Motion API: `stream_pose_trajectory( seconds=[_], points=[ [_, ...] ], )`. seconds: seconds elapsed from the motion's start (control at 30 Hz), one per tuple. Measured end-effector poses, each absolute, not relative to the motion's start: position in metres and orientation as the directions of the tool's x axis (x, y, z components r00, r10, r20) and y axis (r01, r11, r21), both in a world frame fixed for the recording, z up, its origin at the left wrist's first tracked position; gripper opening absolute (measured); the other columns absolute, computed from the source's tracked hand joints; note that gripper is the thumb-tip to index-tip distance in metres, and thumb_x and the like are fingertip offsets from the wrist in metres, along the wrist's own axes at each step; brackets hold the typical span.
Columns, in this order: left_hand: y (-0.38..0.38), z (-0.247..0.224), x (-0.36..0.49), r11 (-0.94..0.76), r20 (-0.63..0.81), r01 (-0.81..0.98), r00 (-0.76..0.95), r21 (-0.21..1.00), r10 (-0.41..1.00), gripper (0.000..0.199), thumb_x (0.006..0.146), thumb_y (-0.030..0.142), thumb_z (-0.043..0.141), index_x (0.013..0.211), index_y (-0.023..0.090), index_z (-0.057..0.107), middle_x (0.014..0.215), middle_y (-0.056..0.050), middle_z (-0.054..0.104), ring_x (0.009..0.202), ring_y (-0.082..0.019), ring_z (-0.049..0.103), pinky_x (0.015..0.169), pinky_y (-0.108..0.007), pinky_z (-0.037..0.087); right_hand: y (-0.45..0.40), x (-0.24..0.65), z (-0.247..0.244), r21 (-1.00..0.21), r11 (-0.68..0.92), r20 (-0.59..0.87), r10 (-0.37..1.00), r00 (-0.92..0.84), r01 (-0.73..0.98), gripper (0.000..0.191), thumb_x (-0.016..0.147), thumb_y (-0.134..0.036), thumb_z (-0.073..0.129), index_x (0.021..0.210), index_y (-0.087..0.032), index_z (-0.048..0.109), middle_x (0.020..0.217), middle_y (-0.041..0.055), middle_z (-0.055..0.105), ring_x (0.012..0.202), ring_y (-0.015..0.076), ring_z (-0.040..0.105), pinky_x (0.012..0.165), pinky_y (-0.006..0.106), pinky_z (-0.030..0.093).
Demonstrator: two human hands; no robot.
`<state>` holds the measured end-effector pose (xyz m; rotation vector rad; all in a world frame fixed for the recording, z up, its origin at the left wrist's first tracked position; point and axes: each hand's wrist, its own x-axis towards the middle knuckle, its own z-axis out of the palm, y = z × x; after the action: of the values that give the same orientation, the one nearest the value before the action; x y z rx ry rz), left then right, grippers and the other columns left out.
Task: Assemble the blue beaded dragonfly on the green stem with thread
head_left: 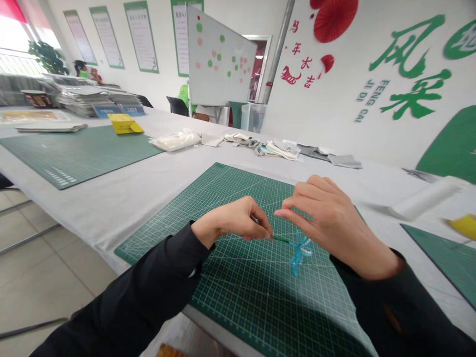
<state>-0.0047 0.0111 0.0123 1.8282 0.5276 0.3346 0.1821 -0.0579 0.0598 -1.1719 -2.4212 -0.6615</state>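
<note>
My left hand (238, 218) pinches the green stem of a blue flower (299, 252) between thumb and fingertips. Pale bead-like dots run along the flower's blue petals, which point to the right and droop. Above and beside the bloom, my right hand (322, 215) is closed, thumb against the fingers; whatever it may pinch is too fine to see. Both hands hover over a green cutting mat (238, 277) marked with a white grid.
A second cutting mat (74, 153) lies to the left, with a yellow packet (124, 124) on it. A plastic bag (176, 140) and folded cloths (277, 148) lie across the table behind. Stacked papers (85, 96) stand at the far left. A white roll (427, 198) lies at right.
</note>
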Motion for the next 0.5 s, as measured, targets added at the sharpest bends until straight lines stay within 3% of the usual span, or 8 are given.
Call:
stream_pose_trajectory(
  seconds=[0.33, 0.5],
  points=[
    [0.009, 0.015, -0.005, -0.180, -0.018, 0.111, 0.891, 0.977, 0.454, 0.015, 0.067, 0.010, 0.061, 0.074, 0.012, 0.074, 0.044, 0.003, 0.049, 0.039, -0.005, 0.038, 0.040, -0.019, 0.029, -0.050, 0.187, 0.052, 0.105, 0.545, 0.496, 0.696, -0.519, 0.832, 0.022, 0.085, -0.034, 0.058, 0.070, -0.019, 0.063, 0.066, 0.0021, 0.054, 0.072, 0.0173, 0.044, 0.069, 0.032, 0.033],
    [0.010, 0.014, -0.008, -0.121, 0.038, 0.015, 0.903, 0.993, 0.429, 0.011, 0.070, 0.016, 0.065, 0.075, 0.012, 0.073, 0.050, 0.002, 0.051, 0.041, -0.005, 0.039, 0.041, -0.020, 0.030, -0.043, 0.193, 0.045, -0.157, 0.511, 0.440, 0.802, -0.404, 0.845, 0.025, 0.083, -0.038, 0.060, 0.066, -0.020, 0.063, 0.063, 0.0004, 0.053, 0.069, 0.0158, 0.045, 0.069, 0.033, 0.035]
  ],
)
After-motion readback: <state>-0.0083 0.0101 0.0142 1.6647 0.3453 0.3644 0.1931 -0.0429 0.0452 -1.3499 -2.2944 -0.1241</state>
